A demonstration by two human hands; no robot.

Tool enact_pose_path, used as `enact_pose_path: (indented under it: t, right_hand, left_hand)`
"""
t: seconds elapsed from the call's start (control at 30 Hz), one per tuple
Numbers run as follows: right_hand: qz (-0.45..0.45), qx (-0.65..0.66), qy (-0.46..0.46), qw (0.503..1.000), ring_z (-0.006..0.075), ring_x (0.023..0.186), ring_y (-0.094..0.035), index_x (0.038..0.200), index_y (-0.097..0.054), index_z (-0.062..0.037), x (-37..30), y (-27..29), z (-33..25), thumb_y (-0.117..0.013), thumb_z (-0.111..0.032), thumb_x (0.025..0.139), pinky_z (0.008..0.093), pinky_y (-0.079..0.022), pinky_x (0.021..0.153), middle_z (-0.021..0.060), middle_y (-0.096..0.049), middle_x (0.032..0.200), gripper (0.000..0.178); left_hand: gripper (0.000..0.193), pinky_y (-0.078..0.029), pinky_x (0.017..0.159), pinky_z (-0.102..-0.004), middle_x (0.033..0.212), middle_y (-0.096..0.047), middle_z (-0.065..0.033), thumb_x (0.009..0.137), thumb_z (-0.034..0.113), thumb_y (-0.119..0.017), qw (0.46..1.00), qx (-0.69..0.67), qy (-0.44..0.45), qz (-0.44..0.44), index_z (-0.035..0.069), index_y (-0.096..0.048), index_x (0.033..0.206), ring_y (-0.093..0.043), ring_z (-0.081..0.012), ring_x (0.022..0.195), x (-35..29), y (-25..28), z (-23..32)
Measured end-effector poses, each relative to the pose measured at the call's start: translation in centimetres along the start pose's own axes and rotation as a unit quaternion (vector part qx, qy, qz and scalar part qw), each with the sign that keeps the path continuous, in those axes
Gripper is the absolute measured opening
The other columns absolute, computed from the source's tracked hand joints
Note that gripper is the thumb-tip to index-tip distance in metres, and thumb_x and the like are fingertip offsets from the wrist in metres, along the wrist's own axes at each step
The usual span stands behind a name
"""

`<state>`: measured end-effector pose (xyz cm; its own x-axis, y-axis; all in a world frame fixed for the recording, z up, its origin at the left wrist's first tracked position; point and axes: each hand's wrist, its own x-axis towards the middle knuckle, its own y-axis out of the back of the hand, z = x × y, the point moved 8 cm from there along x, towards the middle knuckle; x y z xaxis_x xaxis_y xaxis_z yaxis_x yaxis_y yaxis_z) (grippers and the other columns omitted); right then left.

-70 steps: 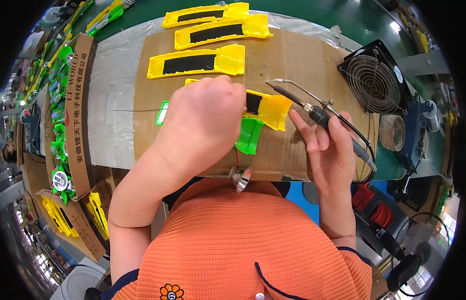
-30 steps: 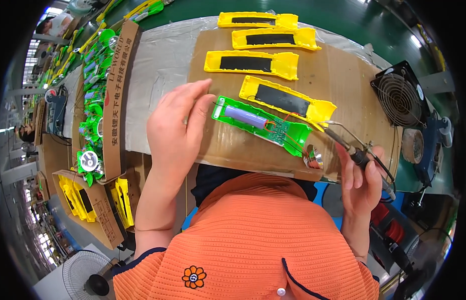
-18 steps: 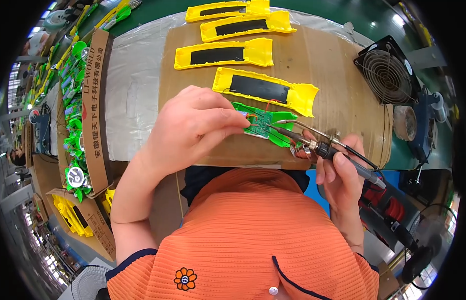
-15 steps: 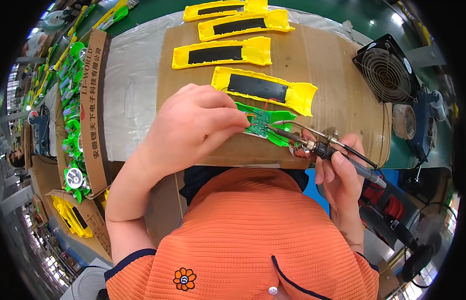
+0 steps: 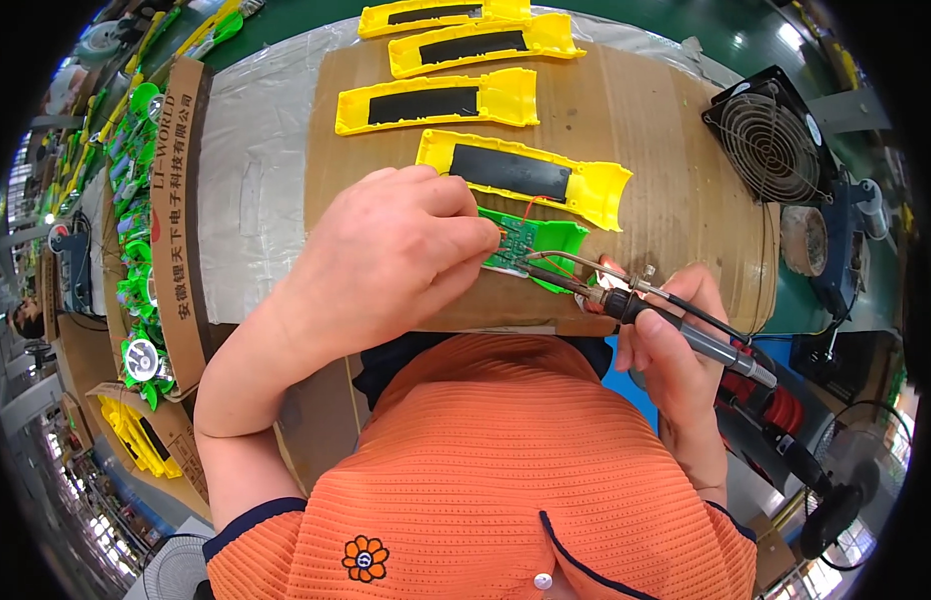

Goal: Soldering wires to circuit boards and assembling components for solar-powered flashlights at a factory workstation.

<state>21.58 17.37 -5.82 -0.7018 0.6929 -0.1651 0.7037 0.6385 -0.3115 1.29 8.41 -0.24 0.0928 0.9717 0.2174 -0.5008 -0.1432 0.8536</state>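
Observation:
A green circuit board (image 5: pixel 514 240) lies in a bright green plastic shell (image 5: pixel 562 240) in front of me. My left hand (image 5: pixel 411 255) is closed in a pinch at the board's left end, on a thin red-orange wire (image 5: pixel 503 236) mostly hidden by the fingertips. My right hand (image 5: pixel 676 340) grips a soldering iron (image 5: pixel 676 322) with a thin metal feed tube (image 5: pixel 586 260) fixed alongside. The iron's tip and the tube's end meet at the lower middle of the board. Just beyond lies a yellow plastic shell (image 5: pixel 596 182) with a black pad, a red wire reaching from it toward the board.
More yellow shells (image 5: pixel 506 97) lie in a row farther back on the cardboard sheet (image 5: pixel 666 130). At the left stands a carton (image 5: pixel 178 230) of green parts with round reflectors. A black fan (image 5: pixel 771 140) and a tape roll (image 5: pixel 806 242) stand at the right.
The soldering iron and my right hand have shifted slightly left and down, bringing the tip lower on the board. My left hand stays at the board's left end. The whole view has shifted a little.

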Motion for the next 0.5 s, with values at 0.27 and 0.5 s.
enact_pose_path:
  t: [0.27,0.5]
  right_hand:
    - [0.005,-0.012,-0.015,1.0,0.0121,0.058,-0.06,0.097,-0.041,-0.0036,-0.01,-0.37,-0.16,-0.061,0.002,0.091,0.0335,-0.054,0.088,0.009,-0.063,0.077,0.022]
    - [0.006,-0.031,0.0,0.999,0.0123,0.058,-0.061,0.096,-0.044,-0.0017,0.41,-0.42,-0.58,-0.063,0.001,0.09,0.0259,-0.053,0.06,0.009,-0.063,0.076,0.02]
  left_hand:
    - [0.012,-0.05,0.067,-0.0382,0.083,-0.062,-0.0059,0.076,0.005,-0.072,1.0,0.005,0.004,-0.011,0.008,-0.068,0.087,-0.061,-0.0266,0.078,0.29,-0.03,-0.08]
    - [0.011,-0.05,0.068,-0.0385,0.082,-0.061,-0.0062,0.077,0.005,-0.072,1.0,-0.002,0.004,-0.027,0.008,-0.068,0.088,-0.061,-0.0273,0.079,0.41,-0.15,-0.23]
